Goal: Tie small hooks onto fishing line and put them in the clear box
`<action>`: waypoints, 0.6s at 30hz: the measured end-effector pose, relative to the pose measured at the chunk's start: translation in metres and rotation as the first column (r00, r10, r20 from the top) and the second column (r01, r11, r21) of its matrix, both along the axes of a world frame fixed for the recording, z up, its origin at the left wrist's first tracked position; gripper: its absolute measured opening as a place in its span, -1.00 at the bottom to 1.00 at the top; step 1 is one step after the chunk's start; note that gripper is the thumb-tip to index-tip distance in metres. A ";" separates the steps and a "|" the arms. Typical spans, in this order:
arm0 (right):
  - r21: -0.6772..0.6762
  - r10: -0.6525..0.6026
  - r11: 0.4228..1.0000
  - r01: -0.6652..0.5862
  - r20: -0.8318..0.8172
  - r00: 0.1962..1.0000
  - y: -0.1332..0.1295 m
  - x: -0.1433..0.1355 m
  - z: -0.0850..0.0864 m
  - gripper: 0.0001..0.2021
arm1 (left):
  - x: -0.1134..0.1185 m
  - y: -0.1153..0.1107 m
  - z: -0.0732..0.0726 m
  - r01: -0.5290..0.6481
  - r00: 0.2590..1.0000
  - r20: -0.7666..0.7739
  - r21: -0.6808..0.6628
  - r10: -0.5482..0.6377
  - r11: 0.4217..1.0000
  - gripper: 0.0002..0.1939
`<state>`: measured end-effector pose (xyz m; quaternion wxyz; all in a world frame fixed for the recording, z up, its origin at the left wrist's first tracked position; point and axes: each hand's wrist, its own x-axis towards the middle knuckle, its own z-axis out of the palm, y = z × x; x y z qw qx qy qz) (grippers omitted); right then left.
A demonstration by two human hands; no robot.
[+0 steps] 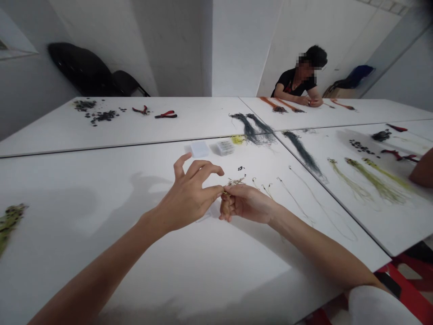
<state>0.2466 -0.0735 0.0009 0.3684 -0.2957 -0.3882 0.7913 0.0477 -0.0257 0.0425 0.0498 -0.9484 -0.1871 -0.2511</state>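
Observation:
My left hand (189, 192) pinches at the tip of its lowest visible finger, with its other fingers raised and spread. That fingertip meets my right hand (245, 203), whose thumb and fingers close on the same spot. Between them is a small gold-coloured piece (226, 193), mostly hidden and too small to name. Just beyond my right hand lies a small pile of thin gold-coloured hooks (236, 181), with several tiny black pieces (241, 168) behind it. To the right, hooks tied to thin lines (297, 203) lie on the white table (162, 280).
A clear plastic box (225, 148) and a white lid-like piece (200, 149) stand ahead, near dark line bundles (248, 128). Red-handled pliers (166, 114) lie on the far table. Green bundles (375, 180) lie rightward. A person (301, 83) sits across; another person's arm (422, 169) shows right.

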 end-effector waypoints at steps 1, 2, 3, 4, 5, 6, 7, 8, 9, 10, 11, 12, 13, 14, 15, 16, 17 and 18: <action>0.018 -0.005 1.000 0.005 0.012 1.000 0.000 0.000 0.001 -0.72 | 0.000 -0.001 0.001 -0.005 1.000 0.000 -0.020 0.005 1.000 -0.74; 0.043 -0.009 0.999 0.008 0.025 1.000 0.000 0.000 0.001 -0.71 | 0.000 -0.001 0.001 -0.012 1.000 -0.002 -0.042 0.012 0.999 -0.74; 0.074 -0.015 0.997 0.012 0.041 0.999 0.000 -0.001 0.002 -0.70 | 0.000 -0.002 0.002 -0.021 1.000 -0.007 -0.064 0.020 0.998 -0.73; 0.114 -0.032 0.993 0.025 0.062 0.998 0.000 -0.001 0.002 -0.69 | 0.000 -0.003 0.003 -0.031 0.999 -0.013 -0.087 0.030 0.996 -0.71; 0.162 -0.066 0.985 0.051 0.092 0.994 0.000 -0.001 0.003 -0.68 | 0.000 -0.004 0.003 -0.041 0.999 -0.022 -0.112 0.038 0.993 -0.70; 0.216 -0.113 0.973 0.083 0.130 0.985 -0.001 -0.001 0.003 -0.69 | 0.000 -0.005 0.004 -0.050 0.999 -0.029 -0.137 0.046 0.989 -0.69; 0.273 -0.171 0.955 0.120 0.172 0.970 -0.001 -0.002 0.004 -0.70 | 0.000 -0.005 0.004 -0.059 0.998 -0.034 -0.163 0.055 0.985 -0.69; 0.330 -0.233 0.931 0.154 0.214 0.949 -0.002 -0.002 0.005 -0.71 | 0.000 -0.006 0.004 -0.070 0.997 -0.037 -0.190 0.065 0.979 -0.69; 0.384 -0.292 0.906 0.180 0.257 0.921 -0.003 -0.002 0.006 -0.72 | 0.000 -0.006 0.004 -0.082 0.996 -0.039 -0.216 0.076 0.973 -0.69; 0.432 -0.343 0.880 0.195 0.297 0.891 -0.004 -0.002 0.007 -0.72 | 0.000 -0.006 0.004 -0.095 0.995 -0.041 -0.242 0.087 0.966 -0.69; 0.472 -0.386 0.858 0.204 0.329 0.862 -0.005 -0.003 0.008 -0.73 | 0.000 -0.005 0.003 -0.107 0.994 -0.041 -0.264 0.100 0.958 -0.69; 0.505 -0.421 0.837 0.209 0.352 0.836 -0.006 -0.003 0.009 -0.74 | 0.000 -0.005 0.002 -0.118 0.993 -0.040 -0.285 0.111 0.951 -0.69; 0.531 -0.451 0.820 0.213 0.370 0.812 -0.006 -0.003 0.009 -0.75 | -0.001 -0.004 0.002 -0.127 0.992 -0.039 -0.304 0.121 0.944 -0.70; 0.548 -0.471 0.808 0.215 0.383 0.794 -0.006 -0.004 0.010 -0.76 | -0.001 -0.004 0.001 -0.134 0.991 -0.038 -0.321 0.128 0.937 -0.71; 0.556 -0.483 0.802 0.217 0.390 0.784 -0.007 -0.004 0.010 -0.78 | -0.001 -0.003 0.000 -0.139 0.990 -0.036 -0.338 0.135 0.931 -0.72; 0.557 -0.489 0.801 0.221 0.395 0.778 -0.006 -0.004 0.010 -0.79 | -0.002 -0.003 -0.001 -0.143 0.990 -0.034 -0.352 0.140 0.925 -0.73; 0.554 -0.492 0.801 0.225 0.397 0.775 -0.006 -0.003 0.010 -0.81 | -0.002 -0.002 -0.002 -0.146 0.989 -0.032 -0.365 0.145 0.919 -0.73; 0.554 -0.495 0.800 0.229 0.396 0.773 -0.006 -0.003 0.009 -0.83 | -0.002 -0.002 -0.003 -0.149 0.988 -0.029 -0.376 0.149 0.915 -0.74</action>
